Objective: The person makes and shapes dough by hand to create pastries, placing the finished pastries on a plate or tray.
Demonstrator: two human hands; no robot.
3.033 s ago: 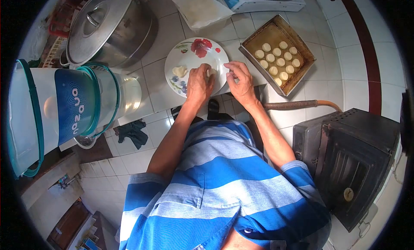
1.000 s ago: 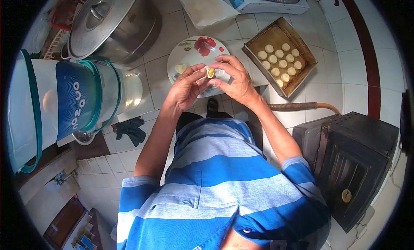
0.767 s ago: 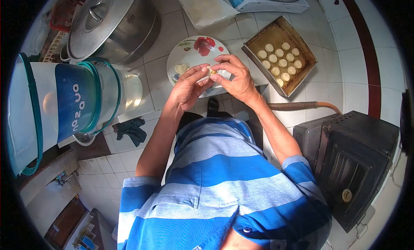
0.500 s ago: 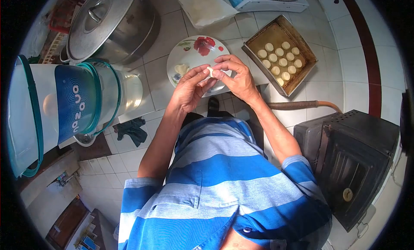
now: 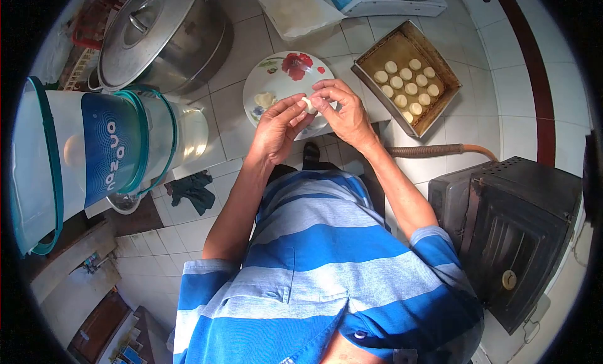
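Between the fingertips of both hands is a small pale piece of dough (image 5: 308, 104), held above the near right part of a white floral plate (image 5: 273, 81). My left hand (image 5: 281, 122) pinches it from the left, thumb and fingers closed on it. From the right, my right hand (image 5: 344, 116) grips the same piece with its thumb and curved fingers. A lump of dough (image 5: 265, 101) lies on the left side of the plate. To the right, a worn rectangular baking tin (image 5: 447, 91) holds several round, flat pieces of pale dough (image 5: 411, 88) in rows.
A large lidded metal pot (image 5: 188, 43) and clear plastic tubs with teal rims (image 5: 56, 169) stand at left. A black oven (image 5: 521, 232) is at right, with a hose (image 5: 427, 152) running behind it. A translucent plastic sheet (image 5: 295, 12) lies at the back.
The dough between my fingers now looks rounder and smoother, where it showed a pinched tip before. My fingers have shifted slightly around it. The tin and plate stay as they were.
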